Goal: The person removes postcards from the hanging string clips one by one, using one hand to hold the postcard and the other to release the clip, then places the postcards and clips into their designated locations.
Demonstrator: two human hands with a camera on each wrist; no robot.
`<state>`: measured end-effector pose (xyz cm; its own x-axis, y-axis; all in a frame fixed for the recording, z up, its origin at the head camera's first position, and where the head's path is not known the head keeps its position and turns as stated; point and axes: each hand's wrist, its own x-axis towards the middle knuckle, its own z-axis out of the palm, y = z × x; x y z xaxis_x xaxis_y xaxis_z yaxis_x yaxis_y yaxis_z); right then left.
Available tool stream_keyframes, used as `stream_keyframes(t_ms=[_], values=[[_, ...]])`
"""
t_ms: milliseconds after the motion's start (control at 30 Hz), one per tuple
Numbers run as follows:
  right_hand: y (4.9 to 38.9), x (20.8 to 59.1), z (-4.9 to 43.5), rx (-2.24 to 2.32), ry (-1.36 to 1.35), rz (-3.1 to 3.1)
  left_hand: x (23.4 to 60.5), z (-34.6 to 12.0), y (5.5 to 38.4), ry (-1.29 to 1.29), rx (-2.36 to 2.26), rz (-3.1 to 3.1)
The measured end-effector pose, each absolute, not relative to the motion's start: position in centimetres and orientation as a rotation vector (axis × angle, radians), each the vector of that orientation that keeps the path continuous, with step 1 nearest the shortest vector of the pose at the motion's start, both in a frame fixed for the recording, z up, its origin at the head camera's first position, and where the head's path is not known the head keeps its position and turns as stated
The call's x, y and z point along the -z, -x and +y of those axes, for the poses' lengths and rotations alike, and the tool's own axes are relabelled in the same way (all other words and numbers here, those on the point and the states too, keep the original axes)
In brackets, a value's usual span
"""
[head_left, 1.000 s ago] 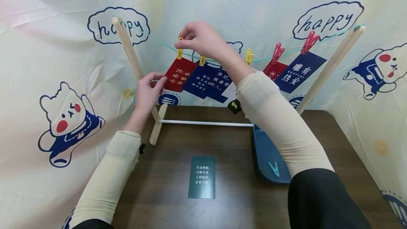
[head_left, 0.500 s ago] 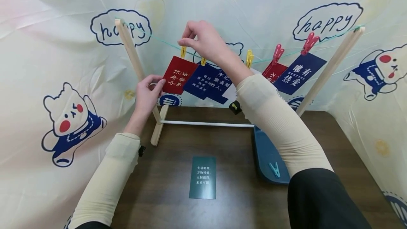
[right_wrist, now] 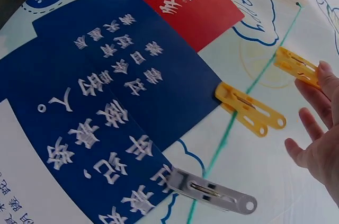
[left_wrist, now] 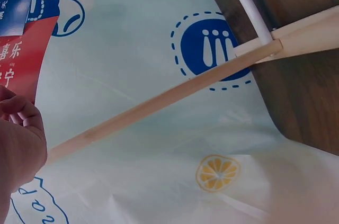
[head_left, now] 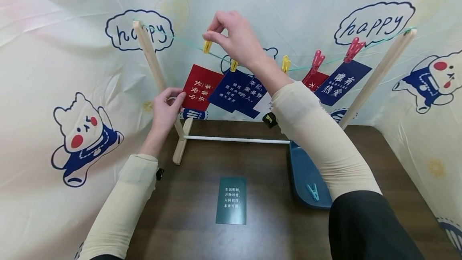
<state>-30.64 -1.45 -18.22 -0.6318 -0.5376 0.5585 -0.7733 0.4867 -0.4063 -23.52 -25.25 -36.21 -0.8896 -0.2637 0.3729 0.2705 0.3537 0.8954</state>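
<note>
My right hand [head_left: 236, 39] pinches a yellow clothespin [head_left: 207, 46] by its upper end, its lower tip right at the green line [right_wrist: 263, 70]. Below and apart from that clothespin is a red card [head_left: 203, 85] with white writing. My left hand [head_left: 167, 109] holds this card by its left edge between thumb and fingers, as the left wrist view partly shows. Beside it, a dark blue card [head_left: 225, 91] hangs from another yellow clothespin [right_wrist: 246, 107]. A grey clothespin [right_wrist: 212, 189] grips the blue card overlapping it, seen in the right wrist view.
Wooden posts [head_left: 149, 57] carry the line, joined low down by a white rod [head_left: 238, 139]. Pink clothespins [head_left: 353, 49] hold cards at the right. A green card [head_left: 231, 202] lies on the table; a blue tray [head_left: 301, 171] holds a light blue clothespin [head_left: 313, 191].
My right hand has raised the yellow clothespin off the red card's top edge, where it was earlier. My left hand still holds the card, almost in place.
</note>
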Motion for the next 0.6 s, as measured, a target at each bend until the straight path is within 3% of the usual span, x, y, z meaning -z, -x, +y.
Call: stream_keyframes(t_ms=[333,600], values=[[29.2,17.3,-0.6,-0.950,-1.098,-2.309,36.7,-25.7,22.4,0.014,1.650,-2.036],[26.1,17.6,2.1,-0.946,-1.183,-2.256,36.6,-26.2,20.5,-0.019,1.744,-1.901]])
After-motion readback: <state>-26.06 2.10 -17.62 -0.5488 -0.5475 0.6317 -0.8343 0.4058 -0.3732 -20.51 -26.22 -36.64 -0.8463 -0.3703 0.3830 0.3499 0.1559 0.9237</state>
